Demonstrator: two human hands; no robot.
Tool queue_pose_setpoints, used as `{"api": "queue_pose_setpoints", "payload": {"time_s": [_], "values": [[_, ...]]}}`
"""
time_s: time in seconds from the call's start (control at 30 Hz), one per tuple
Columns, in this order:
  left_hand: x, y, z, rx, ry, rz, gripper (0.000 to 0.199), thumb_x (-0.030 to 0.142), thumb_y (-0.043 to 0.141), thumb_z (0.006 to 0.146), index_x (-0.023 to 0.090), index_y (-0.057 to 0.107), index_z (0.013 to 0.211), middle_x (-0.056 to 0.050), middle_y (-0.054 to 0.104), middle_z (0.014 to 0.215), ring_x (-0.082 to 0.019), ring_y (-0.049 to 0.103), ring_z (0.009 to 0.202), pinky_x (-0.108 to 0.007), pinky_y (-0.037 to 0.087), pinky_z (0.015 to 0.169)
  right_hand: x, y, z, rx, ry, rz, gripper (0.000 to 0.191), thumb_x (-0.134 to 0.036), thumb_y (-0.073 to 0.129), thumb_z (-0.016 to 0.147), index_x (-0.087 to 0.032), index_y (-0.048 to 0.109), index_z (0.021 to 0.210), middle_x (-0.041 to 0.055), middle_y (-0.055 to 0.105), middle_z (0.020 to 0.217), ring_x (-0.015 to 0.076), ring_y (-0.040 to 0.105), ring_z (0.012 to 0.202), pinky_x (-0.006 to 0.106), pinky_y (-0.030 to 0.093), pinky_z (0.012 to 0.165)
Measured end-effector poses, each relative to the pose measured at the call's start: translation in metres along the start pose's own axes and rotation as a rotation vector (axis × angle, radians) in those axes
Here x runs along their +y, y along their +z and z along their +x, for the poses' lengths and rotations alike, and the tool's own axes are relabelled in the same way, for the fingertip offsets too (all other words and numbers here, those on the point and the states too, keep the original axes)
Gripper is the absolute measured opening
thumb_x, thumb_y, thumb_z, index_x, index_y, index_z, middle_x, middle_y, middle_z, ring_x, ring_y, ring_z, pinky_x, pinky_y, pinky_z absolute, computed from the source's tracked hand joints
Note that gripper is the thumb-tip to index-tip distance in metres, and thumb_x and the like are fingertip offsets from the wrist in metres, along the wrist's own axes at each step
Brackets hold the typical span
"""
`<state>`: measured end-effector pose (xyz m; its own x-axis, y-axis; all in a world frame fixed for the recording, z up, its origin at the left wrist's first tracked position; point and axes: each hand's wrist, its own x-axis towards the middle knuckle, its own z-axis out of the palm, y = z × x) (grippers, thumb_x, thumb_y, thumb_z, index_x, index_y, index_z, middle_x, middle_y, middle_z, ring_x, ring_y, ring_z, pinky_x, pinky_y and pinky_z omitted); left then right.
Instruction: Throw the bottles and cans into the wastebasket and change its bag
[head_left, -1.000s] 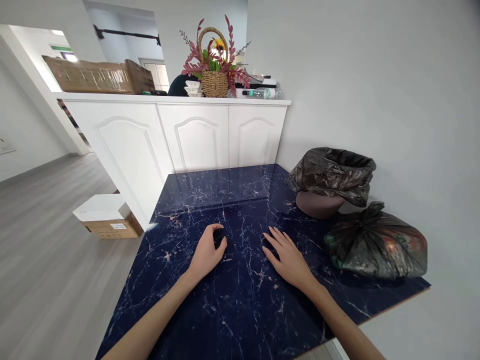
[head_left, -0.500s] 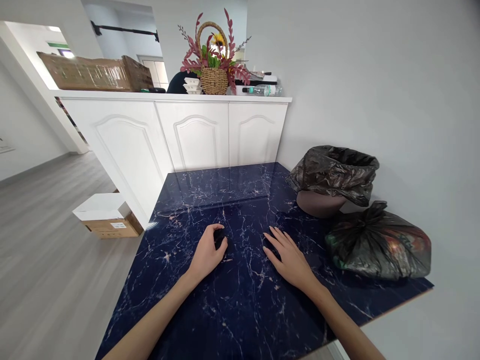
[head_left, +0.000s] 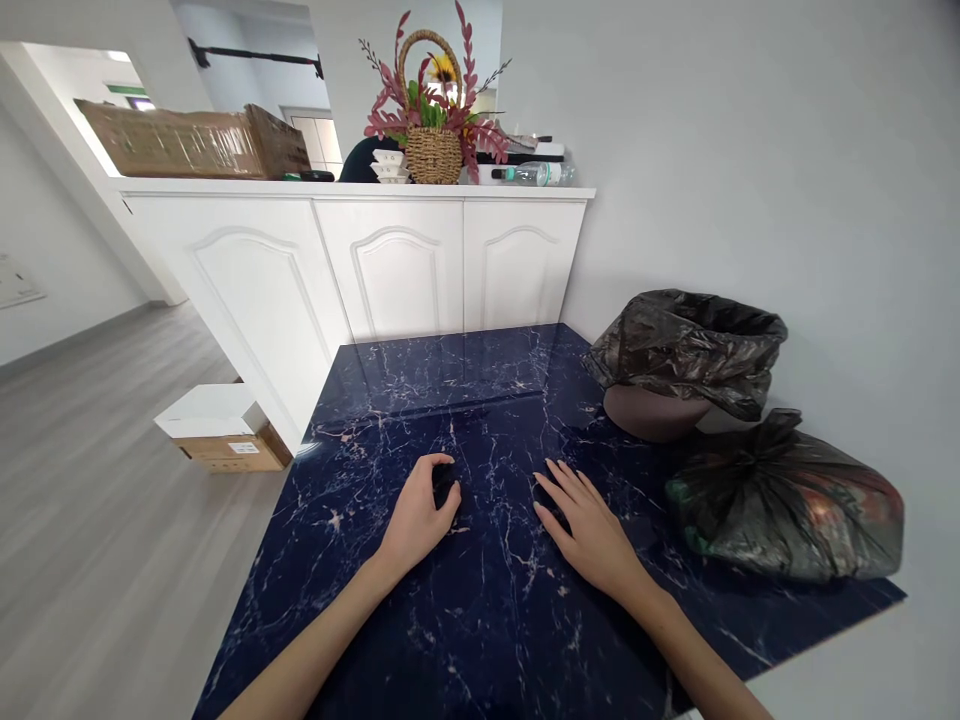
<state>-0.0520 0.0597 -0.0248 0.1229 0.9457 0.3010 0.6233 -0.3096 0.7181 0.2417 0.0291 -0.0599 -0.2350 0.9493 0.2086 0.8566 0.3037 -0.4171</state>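
My left hand (head_left: 421,510) rests on the dark blue marbled table (head_left: 450,640), thumb and fingers curved apart with a gap between them and nothing held. To its right, my right hand (head_left: 586,522) lies palm down on the same surface, fingers stretched and spread, holding nothing. Nearest to the right hand is a tied black plastic bag (head_left: 795,510) with something reddish and green showing through it. Behind that bag stands a brown bin (head_left: 654,412) lined with a black bag (head_left: 675,340).
A white cabinet (head_left: 409,270) borders the table's far edge. On it sit a cardboard box (head_left: 180,142), a flower basket (head_left: 433,155), white containers (head_left: 390,166) and a plastic bottle (head_left: 536,175). A white-topped box (head_left: 225,430) is on the floor left. A wall (head_left: 750,160) rises at right.
The view has shifted slightly, so the bags and bin appear a little further right. Both hands keep nearly the same pose on the table.
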Motion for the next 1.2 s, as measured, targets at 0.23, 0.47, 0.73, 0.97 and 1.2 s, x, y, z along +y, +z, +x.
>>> {"api": "queue_pose_setpoints", "payload": {"time_s": [0.23,0.47,0.73,0.97,1.2], "values": [[0.001,0.0,-0.001,0.002,0.002,-0.01,0.033,0.034,0.059,0.101,0.023,0.058,0.132,-0.012,0.07,0.13,-0.03,0.071,0.113,-0.049,0.058,0.101,0.002,0.003,0.0,0.041,-0.031,-0.01,0.06,-0.056,0.038,0.115,-0.026,0.053,0.165,0.0057,0.039,0.178,0.0305,0.033,0.167,0.058,0.03,0.137],[0.002,0.004,-0.003,-0.001,0.019,-0.037,0.031,0.035,0.06,0.1,0.022,0.06,0.128,-0.011,0.071,0.126,-0.027,0.072,0.099,-0.048,0.058,0.094,0.006,0.006,-0.001,0.075,-0.053,-0.014,0.059,-0.053,0.041,0.115,-0.024,0.056,0.163,0.0079,0.044,0.175,0.0299,0.037,0.165,0.058,0.031,0.137],[0.004,-0.004,-0.008,0.018,-0.005,-0.222,0.03,0.034,0.07,0.088,0.023,0.069,0.115,-0.01,0.075,0.121,-0.032,0.07,0.117,-0.053,0.053,0.11,0.006,0.004,0.0,0.07,-0.065,-0.044,0.058,-0.049,0.039,0.115,-0.019,0.059,0.161,0.0109,0.045,0.174,0.0286,0.038,0.165,0.054,0.03,0.137],[0.003,-0.02,-0.021,0.053,-0.139,-0.524,0.031,0.048,0.068,0.091,0.023,0.066,0.108,-0.009,0.079,0.112,-0.027,0.076,0.111,-0.049,0.056,0.111,0.008,0.001,-0.001,0.075,-0.066,-0.032,0.057,-0.05,0.037,0.115,-0.025,0.058,0.162,0.0079,0.045,0.175,0.0266,0.037,0.165,0.053,0.03,0.137],[0.006,-0.029,-0.026,0.094,-0.252,-0.673,0.04,0.05,0.078,0.085,0.021,0.069,0.11,-0.009,0.078,0.111,-0.028,0.076,0.108,-0.046,0.057,0.106,0.007,0.002,0.0,0.098,-0.062,-0.02,0.056,-0.048,0.037,0.114,-0.023,0.061,0.159,0.0092,0.049,0.172,0.0269,0.04,0.164,0.052,0.03,0.137]]}}
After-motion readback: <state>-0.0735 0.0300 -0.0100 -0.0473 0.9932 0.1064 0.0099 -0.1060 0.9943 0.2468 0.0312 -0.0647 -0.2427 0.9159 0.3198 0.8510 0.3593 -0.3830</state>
